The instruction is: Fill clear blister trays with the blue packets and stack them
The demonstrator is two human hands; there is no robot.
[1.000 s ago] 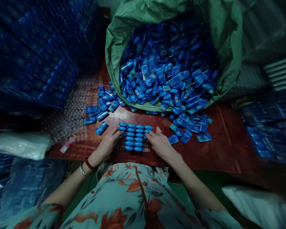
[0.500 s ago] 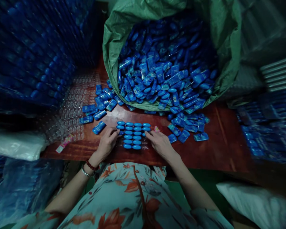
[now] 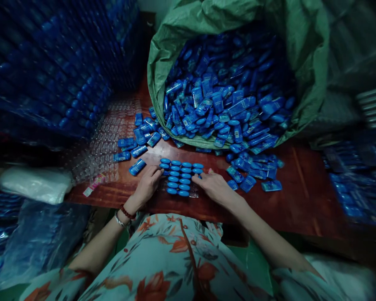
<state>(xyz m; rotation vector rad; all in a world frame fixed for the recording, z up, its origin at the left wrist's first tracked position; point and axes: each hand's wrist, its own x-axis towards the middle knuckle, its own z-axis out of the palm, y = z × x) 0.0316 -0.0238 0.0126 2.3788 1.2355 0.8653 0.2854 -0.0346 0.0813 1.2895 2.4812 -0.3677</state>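
Head view: the blue packs (image 3: 184,176) lie between left hand (image 3: 148,184) and right hand (image 3: 218,188) — hands apart, about equally near — long axes crosswise; whether either grips, I cannot tell.

Red-brown table (image 3: 297,188) — green sack (image 3: 158,79), loose blue packs (image 3: 137,167)

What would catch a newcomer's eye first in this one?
Probably the big green sack, just right of top centre, full of small blue packs. Below it, the left hand and right hand flank columns of blue pieces on the reddish table. A tall blue stack looms at upper left.
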